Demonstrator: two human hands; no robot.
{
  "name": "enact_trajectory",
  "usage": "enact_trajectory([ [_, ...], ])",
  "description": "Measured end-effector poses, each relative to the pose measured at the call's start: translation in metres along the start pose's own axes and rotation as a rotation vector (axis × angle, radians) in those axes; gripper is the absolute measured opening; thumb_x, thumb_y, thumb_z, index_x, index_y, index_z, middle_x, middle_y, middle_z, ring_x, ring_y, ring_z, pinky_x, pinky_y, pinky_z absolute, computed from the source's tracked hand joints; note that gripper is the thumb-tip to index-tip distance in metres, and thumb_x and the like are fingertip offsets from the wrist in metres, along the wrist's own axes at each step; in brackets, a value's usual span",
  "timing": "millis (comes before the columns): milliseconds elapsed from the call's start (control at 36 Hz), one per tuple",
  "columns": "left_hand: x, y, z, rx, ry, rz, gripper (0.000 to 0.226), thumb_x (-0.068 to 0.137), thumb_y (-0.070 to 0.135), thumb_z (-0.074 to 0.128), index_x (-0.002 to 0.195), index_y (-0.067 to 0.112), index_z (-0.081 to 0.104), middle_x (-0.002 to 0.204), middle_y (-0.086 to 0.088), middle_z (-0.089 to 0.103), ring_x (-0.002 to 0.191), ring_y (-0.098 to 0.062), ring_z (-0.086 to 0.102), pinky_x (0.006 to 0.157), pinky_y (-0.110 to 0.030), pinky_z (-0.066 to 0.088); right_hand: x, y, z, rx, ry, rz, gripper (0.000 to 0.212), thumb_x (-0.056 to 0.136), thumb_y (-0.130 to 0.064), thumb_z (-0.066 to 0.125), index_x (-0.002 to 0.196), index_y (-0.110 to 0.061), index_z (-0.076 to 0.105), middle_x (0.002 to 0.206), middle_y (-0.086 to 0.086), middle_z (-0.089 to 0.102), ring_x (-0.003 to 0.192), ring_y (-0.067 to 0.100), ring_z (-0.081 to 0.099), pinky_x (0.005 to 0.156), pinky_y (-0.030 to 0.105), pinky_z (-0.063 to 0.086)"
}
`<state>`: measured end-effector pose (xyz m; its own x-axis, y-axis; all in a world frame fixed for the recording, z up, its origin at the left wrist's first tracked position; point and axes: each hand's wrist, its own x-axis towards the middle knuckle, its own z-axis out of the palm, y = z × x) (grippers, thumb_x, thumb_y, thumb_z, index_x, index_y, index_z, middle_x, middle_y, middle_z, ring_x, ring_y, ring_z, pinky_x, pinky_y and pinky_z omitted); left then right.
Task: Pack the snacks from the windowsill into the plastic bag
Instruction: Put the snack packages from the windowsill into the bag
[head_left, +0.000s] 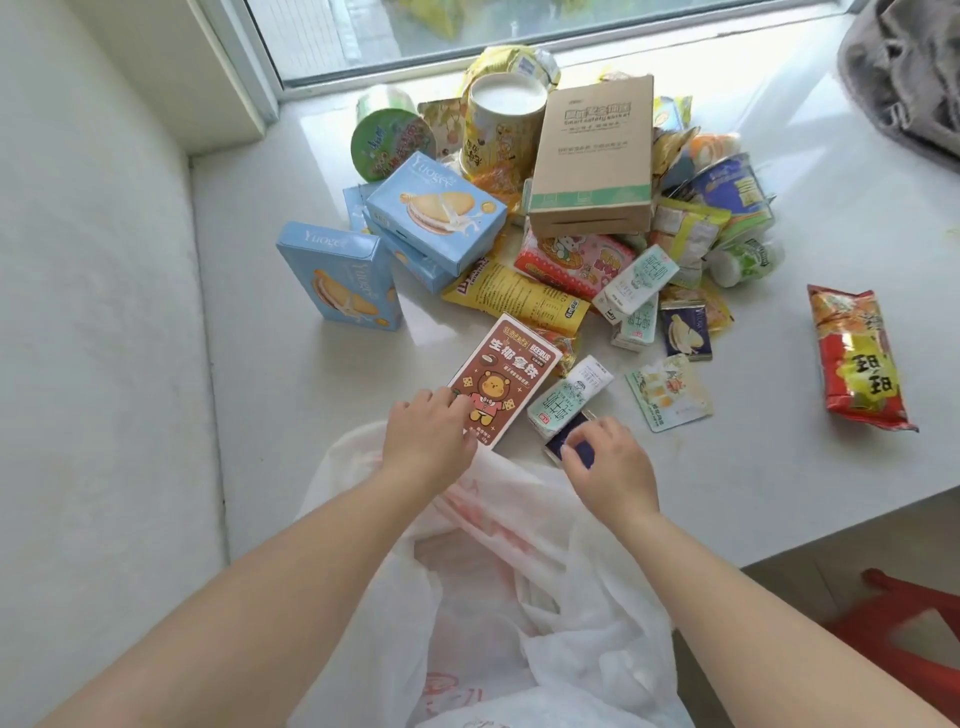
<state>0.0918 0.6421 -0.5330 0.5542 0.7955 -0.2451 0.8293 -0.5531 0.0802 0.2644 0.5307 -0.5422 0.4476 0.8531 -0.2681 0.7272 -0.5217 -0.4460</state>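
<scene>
A heap of snacks covers the white windowsill (291, 415). My left hand (428, 434) grips the near corner of a brown box with a cartoon bear (511, 371). My right hand (610, 462) pinches a small dark blue packet (571, 441) lying beside a pale green milk carton (566, 402). The white plastic bag with red print (519, 597) sits open at the sill's near edge, directly below both hands. Light blue biscuit boxes (439, 210), a yellow pouch (519, 296) and a cardboard box (595, 161) lie farther back.
A red and yellow snack bag (857, 358) lies apart at the right. Cups (501, 124) stand by the window frame. A grey cloth (909, 67) is at the far right corner. A red stool (904, 618) stands below the sill's edge.
</scene>
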Motion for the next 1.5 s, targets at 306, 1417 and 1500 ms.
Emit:
enact_trajectory([
  [306, 0.054, 0.035, 0.006, -0.169, -0.162, -0.254, 0.098, 0.075, 0.062, 0.063, 0.149, 0.032, 0.007, 0.155, -0.009, 0.011, 0.140, -0.030, 0.015, 0.111, -0.044, 0.022, 0.064, 0.014, -0.024, -0.398, -0.222, -0.195, 0.054, 0.089, -0.026, 0.051, 0.140, -0.024, 0.035, 0.140, -0.001, 0.037, 0.128, 0.020, 0.033, 0.101, 0.034, 0.033],
  [1417, 0.017, 0.011, -0.027, -1.211, 0.267, -0.366, 0.126, 0.051, 0.054, 0.077, 0.146, 0.044, -0.004, 0.132, 0.011, 0.028, 0.127, -0.012, 0.040, 0.108, -0.047, 0.037, 0.047, 0.019, -0.048, 0.539, -0.347, 0.052, 0.024, 0.077, -0.031, 0.074, 0.095, -0.027, 0.058, 0.115, 0.004, 0.052, 0.093, 0.023, 0.063, 0.056, 0.028, 0.054],
  [1500, -0.008, 0.011, -0.019, -1.302, 0.263, -0.390, 0.122, 0.050, 0.052, 0.079, 0.144, 0.050, 0.001, 0.139, 0.004, 0.035, 0.126, -0.016, 0.044, 0.104, -0.049, 0.041, 0.031, 0.013, -0.041, 0.530, -0.432, 0.019, 0.021, 0.077, -0.030, 0.075, 0.092, -0.030, 0.060, 0.108, 0.008, 0.059, 0.090, 0.024, 0.063, 0.068, 0.027, 0.051],
])
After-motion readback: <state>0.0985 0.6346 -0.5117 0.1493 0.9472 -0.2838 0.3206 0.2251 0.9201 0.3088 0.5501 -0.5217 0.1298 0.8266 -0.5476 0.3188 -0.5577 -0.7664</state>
